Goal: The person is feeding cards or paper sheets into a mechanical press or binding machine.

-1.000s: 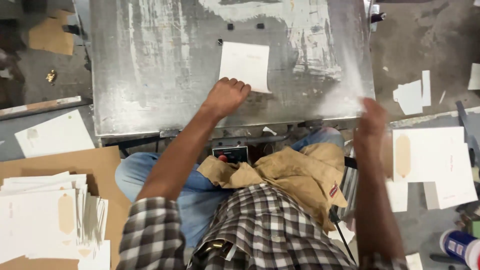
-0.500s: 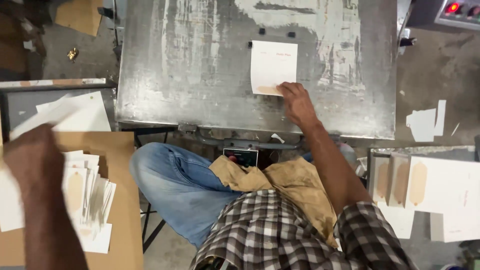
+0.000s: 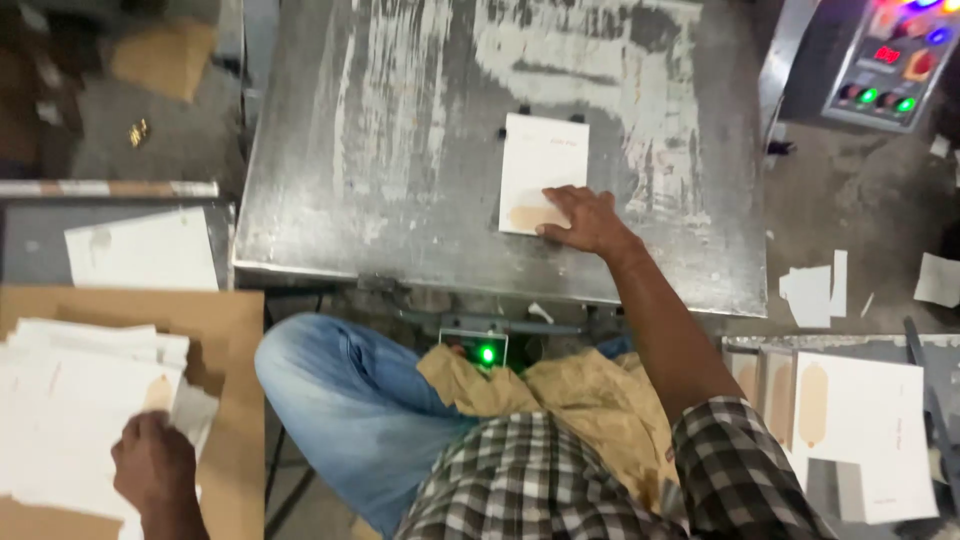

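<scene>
hands 2: left hand point(image 3: 152, 462), right hand point(image 3: 588, 218) | bench point(image 3: 400, 150) 1 | card on bench point(image 3: 541, 172) 1 | card stacks 2: left stack point(image 3: 70, 400), right stack point(image 3: 850, 420) | control panel point(image 3: 893, 62) 1 | green lamp point(image 3: 487, 354) below bench 1 | paper scraps point(image 3: 815, 290) on floor: several, count unclear

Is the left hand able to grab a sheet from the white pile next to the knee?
Probably yes. The left hand already rests on the pile of white sheets lying on the brown cardboard, and nothing lies over the pile. The right hand is busy away on the metal table.
</scene>
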